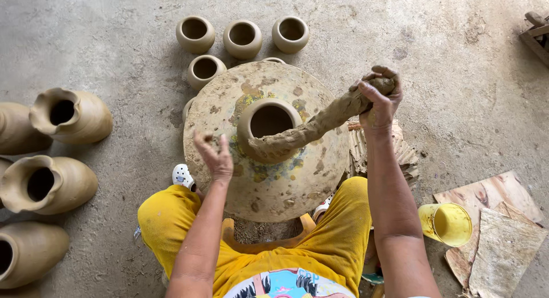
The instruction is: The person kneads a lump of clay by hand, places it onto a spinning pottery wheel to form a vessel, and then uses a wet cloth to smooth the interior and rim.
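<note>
head view: right hand (378,96) at two o'clock grips the thick end of a clay coil (311,128), whose other end lies on the rim of the pot (269,130) centred on the wheel (264,178). left hand (216,156), at eight o'clock, hovers open-fingered, holding nothing. small pots (242,39) stand at twelve.

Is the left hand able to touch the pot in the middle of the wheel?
Probably yes. The left hand hovers open over the wheel, right beside the pot, with nothing between them. The clay coil lies on the pot's other side.
</note>
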